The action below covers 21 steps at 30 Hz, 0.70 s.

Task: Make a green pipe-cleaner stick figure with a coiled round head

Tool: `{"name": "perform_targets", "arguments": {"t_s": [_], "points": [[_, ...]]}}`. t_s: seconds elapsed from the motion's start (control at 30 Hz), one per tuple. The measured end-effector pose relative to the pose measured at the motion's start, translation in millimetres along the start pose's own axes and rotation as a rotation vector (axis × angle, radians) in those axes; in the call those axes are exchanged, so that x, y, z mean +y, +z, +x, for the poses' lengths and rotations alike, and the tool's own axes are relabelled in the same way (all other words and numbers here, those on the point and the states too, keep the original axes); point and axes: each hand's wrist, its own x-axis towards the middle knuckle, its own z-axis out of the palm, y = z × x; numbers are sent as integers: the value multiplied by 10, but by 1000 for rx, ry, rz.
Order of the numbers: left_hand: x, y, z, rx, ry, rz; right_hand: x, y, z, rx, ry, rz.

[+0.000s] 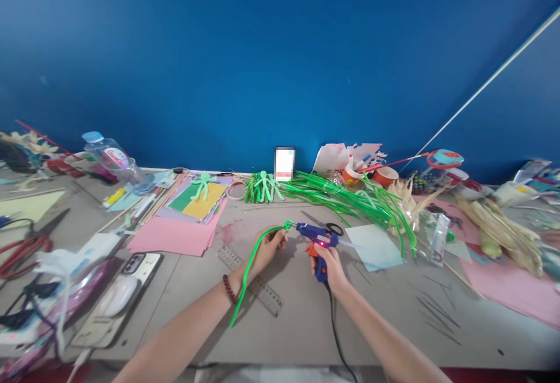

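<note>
My left hand (270, 247) pinches a bright green pipe cleaner (251, 260) near its coiled, knotted end; the long tail hangs back over my wrist. My right hand (328, 262) grips a blue hot glue gun (315, 232) by its handle, fingers on the orange trigger, a red light lit on its side. The gun's nozzle points left and meets, or nearly meets, the green coil. Under my left forearm lies a metal ruler (268, 297). Behind the gun are black-handled scissors (335, 228).
At the back stand finished-looking green pipe-cleaner figures (263, 186) beside a long bundle of green pipe cleaners (350, 196). Coloured paper (175, 234), a phone (120, 298) and a plastic bottle (116, 158) are on the left. Right of the gun lies pale paper (375, 247). The gun's cord (335, 330) runs off the front edge.
</note>
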Motion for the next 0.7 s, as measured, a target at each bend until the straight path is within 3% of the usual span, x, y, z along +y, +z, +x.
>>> {"name": "perform_targets", "arguments": {"t_s": [0.33, 0.47, 0.7], "points": [[78, -51, -18, 32, 54, 58, 9, -13, -4, -18, -46, 19], [127, -92, -51, -18, 117, 59, 20, -22, 6, -18, -56, 37], [72, -99, -30, -24, 155, 38, 25, -23, 21, -43, -55, 46]]}}
